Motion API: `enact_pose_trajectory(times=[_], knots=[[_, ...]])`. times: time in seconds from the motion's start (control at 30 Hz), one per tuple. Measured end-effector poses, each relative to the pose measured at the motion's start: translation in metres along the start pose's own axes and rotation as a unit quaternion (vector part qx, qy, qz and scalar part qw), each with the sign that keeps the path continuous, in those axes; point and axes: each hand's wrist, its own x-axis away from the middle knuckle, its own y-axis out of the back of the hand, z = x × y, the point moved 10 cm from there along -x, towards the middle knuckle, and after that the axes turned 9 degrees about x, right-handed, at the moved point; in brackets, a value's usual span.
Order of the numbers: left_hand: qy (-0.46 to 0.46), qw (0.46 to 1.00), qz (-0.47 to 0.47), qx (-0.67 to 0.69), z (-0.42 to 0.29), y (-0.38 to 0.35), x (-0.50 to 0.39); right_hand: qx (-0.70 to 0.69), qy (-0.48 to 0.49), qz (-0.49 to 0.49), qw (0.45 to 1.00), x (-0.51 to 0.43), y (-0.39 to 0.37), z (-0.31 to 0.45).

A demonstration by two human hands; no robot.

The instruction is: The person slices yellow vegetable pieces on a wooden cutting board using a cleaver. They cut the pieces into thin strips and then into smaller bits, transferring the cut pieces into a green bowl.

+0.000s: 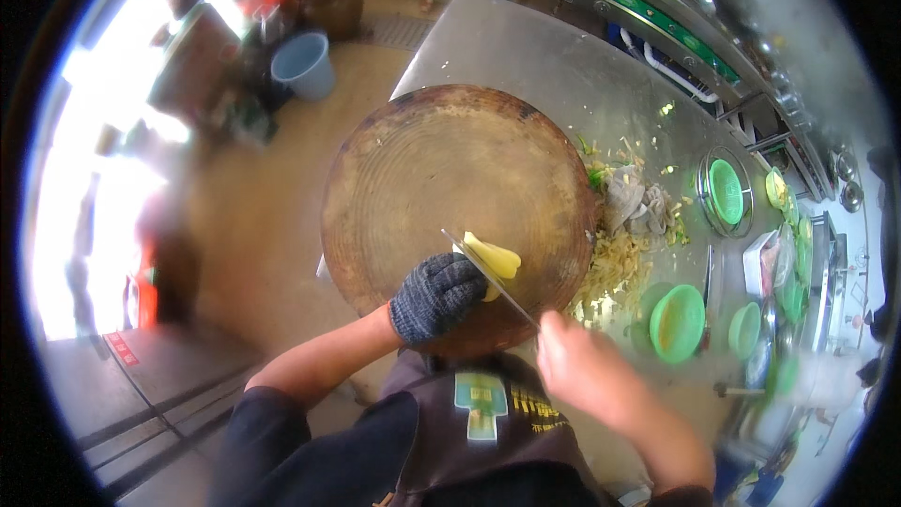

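A large round wooden chopping block stands before me on a steel table. My left hand, in a dark grey knitted glove, presses on a pale yellow vegetable near the block's front edge. My bare right hand grips a knife, whose blade is seen nearly edge-on and slants up and left beside the gloved fingers. A pale yellow piece of vegetable lies just right of the blade. More yellow shows between the glove and the blade; its full shape is hidden by the hand and knife. The knife's handle is mostly covered by my fist.
Vegetable scraps and a crumpled greyish cloth lie right of the block on the steel table. Green bowls, a wire rack with a green basket and a white tray stand farther right. A blue bucket is on the floor.
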Motion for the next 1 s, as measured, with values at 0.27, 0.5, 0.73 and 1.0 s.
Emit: enact_pose_trajectory(times=[0.27, 0.5, 0.73, 1.0], knots=[[-0.021, 0.999, -0.014, 0.027, -0.004, 0.004, -0.010, -0.002, -0.019, -0.015, 1.000, -0.017, -0.025, -0.017], [-0.017, 1.000, -0.023, -0.005, -0.008, 0.008, -0.002, 0.015, -0.031, 0.028, 0.999, 0.004, 0.002, 0.003], [-0.010, 1.000, -0.023, 0.004, -0.003, 0.005, 0.000, -0.001, -0.027, 0.000, 1.000, -0.023, -0.022, -0.007], [-0.007, 1.000, -0.027, 0.012, -0.001, 0.004, 0.003, -0.017, -0.056, 0.034, 0.998, -0.001, -0.003, 0.012]])
